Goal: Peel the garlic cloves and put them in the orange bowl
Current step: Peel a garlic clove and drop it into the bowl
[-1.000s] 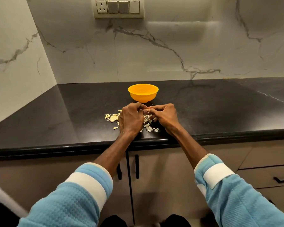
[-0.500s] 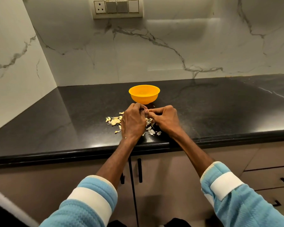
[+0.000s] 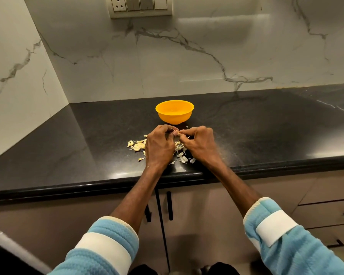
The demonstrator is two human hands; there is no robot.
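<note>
The orange bowl (image 3: pixel 174 111) stands on the black countertop (image 3: pixel 256 132), just beyond my hands; I cannot see its contents. My left hand (image 3: pixel 159 148) and my right hand (image 3: pixel 199 142) meet over the counter, fingers curled, both pinching one small garlic cloves piece (image 3: pixel 175 133) between their fingertips. The clove is mostly hidden by the fingers. Yellowish garlic cloves (image 3: pixel 137 145) lie on the counter left of my left hand. Loose white garlic skins (image 3: pixel 184 158) lie scattered under and between my hands.
The counter's front edge (image 3: pixel 107 183) runs just below my wrists, with cabinet doors and black handles (image 3: pixel 169 205) beneath. A marble wall with a switch panel (image 3: pixel 140 5) backs the counter; a side wall closes the left.
My hands stay together on the clove with only small finger shifts. The camera has tilted slightly, so the scene sits a little lower in view.
</note>
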